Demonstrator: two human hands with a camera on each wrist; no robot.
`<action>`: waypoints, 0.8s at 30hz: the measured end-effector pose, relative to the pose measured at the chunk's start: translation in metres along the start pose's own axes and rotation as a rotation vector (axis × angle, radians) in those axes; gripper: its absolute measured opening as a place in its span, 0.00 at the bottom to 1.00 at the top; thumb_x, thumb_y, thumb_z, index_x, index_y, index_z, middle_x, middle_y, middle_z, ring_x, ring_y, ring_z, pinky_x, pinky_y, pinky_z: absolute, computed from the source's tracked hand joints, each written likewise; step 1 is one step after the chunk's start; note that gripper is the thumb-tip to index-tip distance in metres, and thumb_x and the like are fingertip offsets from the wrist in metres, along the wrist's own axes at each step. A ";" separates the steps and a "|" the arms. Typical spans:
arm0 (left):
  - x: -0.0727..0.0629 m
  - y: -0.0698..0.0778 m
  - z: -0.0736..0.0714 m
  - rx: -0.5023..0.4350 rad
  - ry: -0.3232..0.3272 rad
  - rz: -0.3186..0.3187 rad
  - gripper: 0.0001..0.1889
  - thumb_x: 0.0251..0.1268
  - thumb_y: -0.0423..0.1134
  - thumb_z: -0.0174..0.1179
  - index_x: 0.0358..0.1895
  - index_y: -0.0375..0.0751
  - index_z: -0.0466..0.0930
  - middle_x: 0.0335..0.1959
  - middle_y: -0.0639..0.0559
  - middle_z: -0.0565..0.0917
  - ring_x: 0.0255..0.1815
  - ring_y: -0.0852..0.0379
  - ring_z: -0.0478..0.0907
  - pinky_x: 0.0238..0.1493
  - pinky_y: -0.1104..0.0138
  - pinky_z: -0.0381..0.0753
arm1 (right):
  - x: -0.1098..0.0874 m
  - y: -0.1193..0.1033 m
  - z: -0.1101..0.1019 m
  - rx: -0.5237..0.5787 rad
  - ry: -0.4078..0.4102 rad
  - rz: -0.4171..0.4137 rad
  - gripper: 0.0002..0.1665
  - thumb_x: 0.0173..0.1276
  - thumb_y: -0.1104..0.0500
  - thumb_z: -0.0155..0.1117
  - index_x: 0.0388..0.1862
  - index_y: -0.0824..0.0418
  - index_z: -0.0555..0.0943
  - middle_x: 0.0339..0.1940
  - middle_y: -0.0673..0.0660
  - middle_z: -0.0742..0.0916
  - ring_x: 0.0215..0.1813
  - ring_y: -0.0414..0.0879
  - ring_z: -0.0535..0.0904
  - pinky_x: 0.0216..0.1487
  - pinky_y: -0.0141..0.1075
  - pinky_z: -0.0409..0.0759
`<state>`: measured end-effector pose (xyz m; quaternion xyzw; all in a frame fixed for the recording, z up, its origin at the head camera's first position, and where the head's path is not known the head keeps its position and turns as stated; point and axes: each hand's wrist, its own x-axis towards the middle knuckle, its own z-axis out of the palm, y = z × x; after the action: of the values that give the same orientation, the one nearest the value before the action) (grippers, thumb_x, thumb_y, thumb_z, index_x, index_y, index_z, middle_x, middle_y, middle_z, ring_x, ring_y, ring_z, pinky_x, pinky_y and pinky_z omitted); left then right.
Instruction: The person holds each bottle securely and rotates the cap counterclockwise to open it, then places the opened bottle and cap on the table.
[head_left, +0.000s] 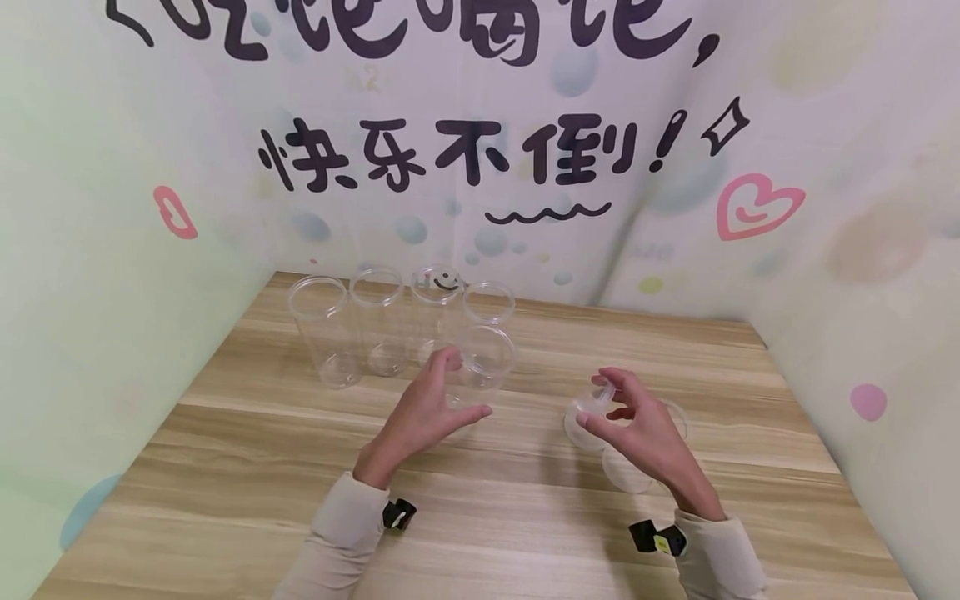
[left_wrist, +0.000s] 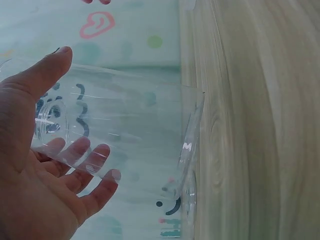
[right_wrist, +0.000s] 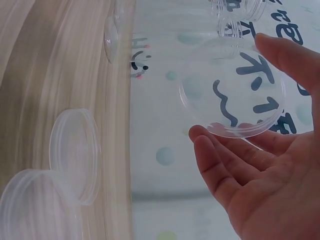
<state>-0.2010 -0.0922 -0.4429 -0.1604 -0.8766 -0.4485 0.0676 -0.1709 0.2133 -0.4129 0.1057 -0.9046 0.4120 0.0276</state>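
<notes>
My left hand (head_left: pixel 420 408) holds a tall clear plastic cup (head_left: pixel 489 367), thumb on one side and fingers on the other. In the left wrist view, this cup (left_wrist: pixel 135 120) lies across the picture, its rim on the side away from the palm. Off to the right, my right hand (head_left: pixel 641 425) grips a clear round lid (head_left: pixel 606 392) by its edge. The right wrist view shows that lid (right_wrist: pixel 232 90) between thumb and fingers, its face turned toward the camera. Below the right hand, more lids (head_left: pixel 626 473) lie on the table, partly covered by the hand.
Several clear cups (head_left: pixel 318 329) stand upright in a row at the back left of the wood-grain table (head_left: pixel 480 533). A printed wall (head_left: pixel 525 250) rises directly behind them. Side walls (head_left: pixel 97 333) flank the table. A small black device (head_left: pixel 399 514) sits at each wrist.
</notes>
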 end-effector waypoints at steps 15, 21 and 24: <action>0.001 -0.014 -0.009 0.004 -0.006 -0.093 0.51 0.51 0.51 0.76 0.73 0.36 0.55 0.66 0.38 0.71 0.67 0.41 0.70 0.67 0.48 0.70 | 0.003 0.000 0.009 0.024 -0.025 0.015 0.38 0.60 0.50 0.75 0.65 0.62 0.72 0.61 0.62 0.81 0.56 0.54 0.81 0.54 0.50 0.81; 0.001 -0.017 -0.012 -0.010 0.018 -0.100 0.51 0.51 0.51 0.75 0.73 0.33 0.54 0.65 0.36 0.71 0.67 0.39 0.70 0.67 0.47 0.69 | 0.004 0.004 0.014 0.004 -0.026 0.008 0.38 0.58 0.52 0.77 0.64 0.64 0.73 0.57 0.62 0.83 0.54 0.53 0.81 0.53 0.49 0.81; 0.001 -0.019 -0.013 -0.022 0.028 -0.102 0.51 0.51 0.50 0.75 0.73 0.34 0.54 0.65 0.35 0.70 0.67 0.38 0.70 0.67 0.46 0.69 | 0.005 0.005 0.017 0.003 -0.029 0.010 0.38 0.57 0.54 0.77 0.63 0.64 0.74 0.56 0.62 0.83 0.52 0.53 0.81 0.52 0.49 0.82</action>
<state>-0.2093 -0.1133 -0.4494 -0.1101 -0.8776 -0.4632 0.0553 -0.1764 0.2027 -0.4271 0.1073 -0.9048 0.4120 0.0124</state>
